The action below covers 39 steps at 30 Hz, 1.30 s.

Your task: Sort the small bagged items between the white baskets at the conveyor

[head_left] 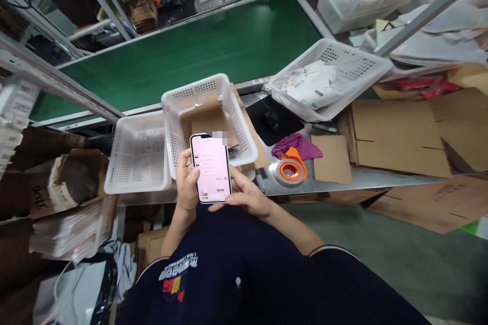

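A smartphone with a lit, pinkish screen is held upright in front of my chest. My left hand grips its left edge, the thumb resting over the side of the screen. On the other side my right hand holds the lower right edge, its thumb at the bottom corner of the screen. Fingers behind the phone are hidden. Just beyond it stands a white perforated basket with a piece of brown cardboard inside; the phone covers part of both.
A white basket stands left, and another holds white packets. Behind runs a green conveyor belt. To the right lie a tape dispenser, purple cloth, a mouse on a black pad, and flat cardboard.
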Available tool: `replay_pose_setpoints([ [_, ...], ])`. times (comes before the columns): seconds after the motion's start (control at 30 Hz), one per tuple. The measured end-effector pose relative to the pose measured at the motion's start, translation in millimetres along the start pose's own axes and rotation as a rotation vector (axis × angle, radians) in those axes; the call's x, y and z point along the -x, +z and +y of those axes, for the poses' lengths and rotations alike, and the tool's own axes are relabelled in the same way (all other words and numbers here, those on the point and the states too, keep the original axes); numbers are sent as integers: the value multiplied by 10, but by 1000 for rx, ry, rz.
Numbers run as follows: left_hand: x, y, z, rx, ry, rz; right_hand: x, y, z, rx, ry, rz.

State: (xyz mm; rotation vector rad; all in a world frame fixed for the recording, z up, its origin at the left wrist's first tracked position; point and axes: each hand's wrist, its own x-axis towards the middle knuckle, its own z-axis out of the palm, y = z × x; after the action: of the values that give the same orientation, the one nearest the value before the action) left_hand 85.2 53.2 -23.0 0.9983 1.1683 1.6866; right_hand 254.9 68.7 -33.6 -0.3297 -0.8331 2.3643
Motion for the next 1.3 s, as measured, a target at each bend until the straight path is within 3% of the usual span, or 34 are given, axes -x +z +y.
replay_pose_setpoints([
  [0.2,27,5,-75,-113,18,-54,-146,-72,14,-79,50,212],
  [0.5,7,19,-118,-205,51,-122,-221,-128,5,-77,30,280],
  [0.8,-92,57,-7,-187,14,59,-121,-53,-39,-79,6,116],
  [1.1,-89,4,59,-200,18,81,-80,-66,19,-14,9,-7],
  [1.3,-71,-5,85,-180,5,99,-93,-60,46,20,13,-22],
])
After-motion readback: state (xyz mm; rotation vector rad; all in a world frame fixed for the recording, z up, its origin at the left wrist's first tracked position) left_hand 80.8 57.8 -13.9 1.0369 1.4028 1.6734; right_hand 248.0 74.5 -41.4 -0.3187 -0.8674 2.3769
